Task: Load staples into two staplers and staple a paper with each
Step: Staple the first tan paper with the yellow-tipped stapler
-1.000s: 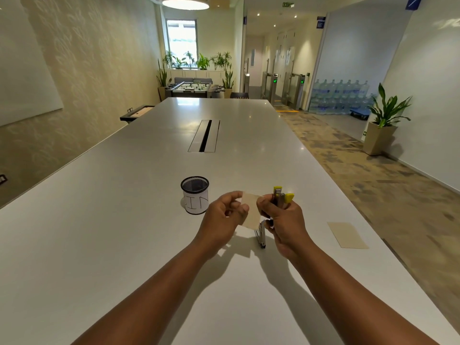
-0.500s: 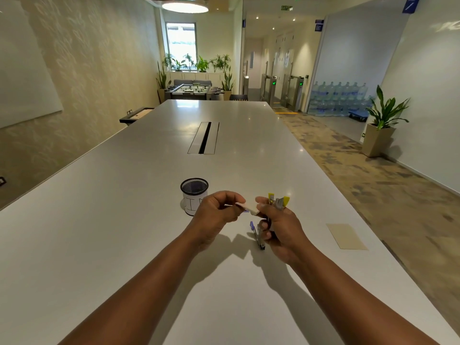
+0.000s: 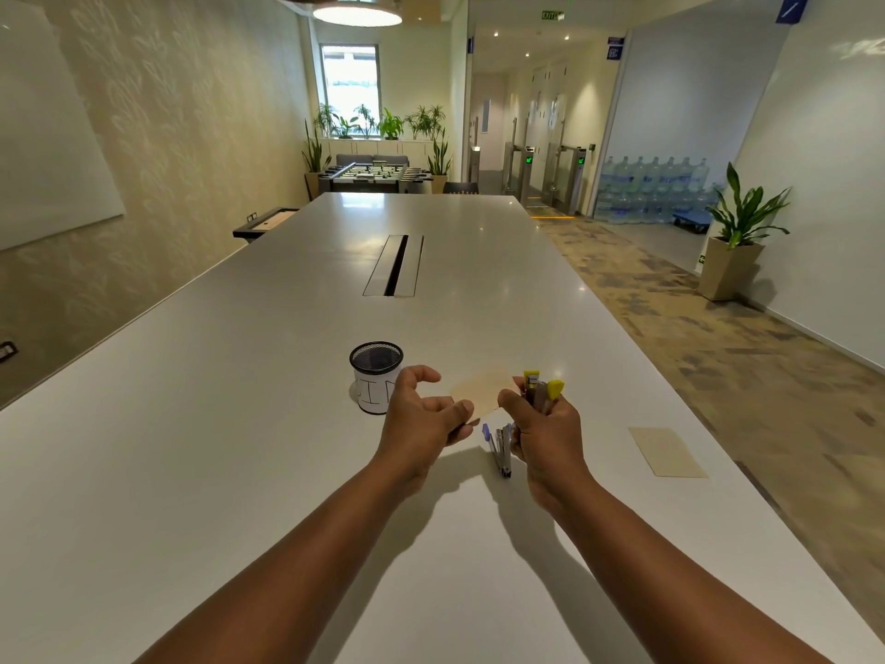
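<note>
My right hand [image 3: 543, 431] is closed around the yellow stapler [image 3: 540, 391], its yellow ends poking up above my fingers. My left hand [image 3: 421, 419] pinches the near edge of a tan paper [image 3: 481, 393], held between both hands. Under my right hand, the blue stapler [image 3: 500, 448] rests on the white desk [image 3: 239, 424]. A mesh cup [image 3: 376, 376] stands just left; a second tan paper [image 3: 666, 451] lies to the right.
</note>
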